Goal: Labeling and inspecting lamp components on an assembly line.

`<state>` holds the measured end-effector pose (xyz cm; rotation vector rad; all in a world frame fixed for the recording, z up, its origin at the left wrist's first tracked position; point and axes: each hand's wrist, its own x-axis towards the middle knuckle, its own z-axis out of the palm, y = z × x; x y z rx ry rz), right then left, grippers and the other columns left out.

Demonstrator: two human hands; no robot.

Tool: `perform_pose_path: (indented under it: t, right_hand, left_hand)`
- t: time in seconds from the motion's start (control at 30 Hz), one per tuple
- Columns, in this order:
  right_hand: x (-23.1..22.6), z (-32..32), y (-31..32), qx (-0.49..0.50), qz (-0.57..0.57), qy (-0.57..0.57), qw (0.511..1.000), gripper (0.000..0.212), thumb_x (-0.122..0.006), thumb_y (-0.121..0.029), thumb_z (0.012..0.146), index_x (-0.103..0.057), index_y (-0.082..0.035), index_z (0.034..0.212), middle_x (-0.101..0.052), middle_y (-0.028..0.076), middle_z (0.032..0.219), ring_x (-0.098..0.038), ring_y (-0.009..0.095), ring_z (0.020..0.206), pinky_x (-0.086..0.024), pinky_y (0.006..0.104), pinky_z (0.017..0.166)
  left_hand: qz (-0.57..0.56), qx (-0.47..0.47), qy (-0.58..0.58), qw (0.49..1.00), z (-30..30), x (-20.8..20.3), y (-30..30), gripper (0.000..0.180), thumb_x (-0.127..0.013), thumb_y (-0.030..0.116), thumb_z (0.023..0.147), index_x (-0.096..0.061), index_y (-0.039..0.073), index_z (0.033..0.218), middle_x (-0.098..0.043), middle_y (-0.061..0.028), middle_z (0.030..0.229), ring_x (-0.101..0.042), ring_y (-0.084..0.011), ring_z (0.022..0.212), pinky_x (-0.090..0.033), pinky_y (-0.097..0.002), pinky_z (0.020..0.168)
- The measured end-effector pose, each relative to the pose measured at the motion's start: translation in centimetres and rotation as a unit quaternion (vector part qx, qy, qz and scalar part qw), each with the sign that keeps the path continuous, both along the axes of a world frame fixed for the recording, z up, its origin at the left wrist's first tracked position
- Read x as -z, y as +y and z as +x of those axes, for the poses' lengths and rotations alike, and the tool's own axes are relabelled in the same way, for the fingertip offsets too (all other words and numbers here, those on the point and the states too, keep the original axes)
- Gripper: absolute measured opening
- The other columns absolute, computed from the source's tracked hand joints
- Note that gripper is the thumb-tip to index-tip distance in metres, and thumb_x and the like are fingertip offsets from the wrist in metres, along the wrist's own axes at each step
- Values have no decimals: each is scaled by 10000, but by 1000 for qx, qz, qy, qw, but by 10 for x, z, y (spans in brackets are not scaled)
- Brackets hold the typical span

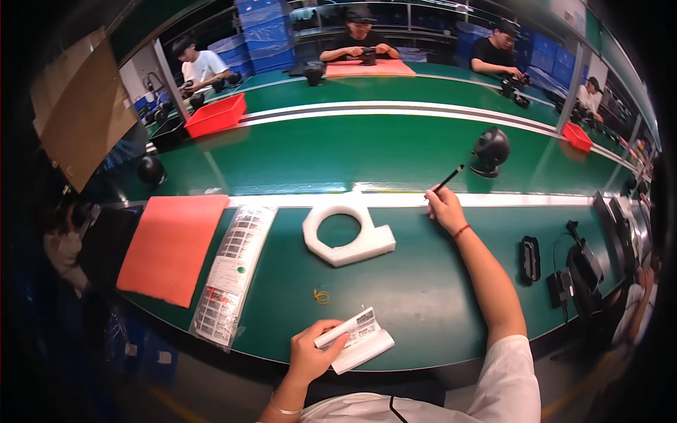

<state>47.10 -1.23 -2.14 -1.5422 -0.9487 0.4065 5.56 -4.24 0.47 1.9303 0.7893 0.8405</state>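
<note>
Holding the folded printed sheet point(365, 349) at the near bench point(437, 317) edge, your left fingers point(321, 326) are closed. Your right fingers point(433, 200) pinch a black pen point(450, 178) near the white strip point(529, 201).

label sheets point(362, 354): white, black-printed | pen point(450, 178): black | foam piece point(352, 253): white | mat point(174, 247): salmon-pink | tabletop point(416, 299): green
</note>
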Motion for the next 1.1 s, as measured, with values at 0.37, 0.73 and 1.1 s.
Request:
perform_pose_path:
  t: [0.37,0.73,1.1]
  right_hand:
    - [-3,-10,-1,11,-37,-59,998,238,-572,-234,905,-592,3,910,-597,41,619,-533,106,493,-428,257,488]
    - [-10,-15,-2,24,-50,-65,996,222,-600,-225,890,-609,-3,895,-602,43,624,-547,98,519,-436,248,494]
    - [2,-8,1,87,-25,-108,990,268,-644,-250,828,-643,18,820,-650,115,665,-608,180,603,-469,302,585]
  left_hand:
    - [-8,-13,-3,1000,-2,-4,-5,197,-738,72,744,-661,15,917,-693,-93,799,-671,-139,704,-522,-253,639]
    - [-13,-12,-5,1000,-2,-4,-3,190,-732,66,746,-658,9,911,-691,-91,800,-669,-146,702,-519,-254,642]
    - [-21,-15,-1,1000,-3,-6,-5,193,-733,60,740,-660,14,913,-692,-93,811,-674,-151,713,-521,-256,647]
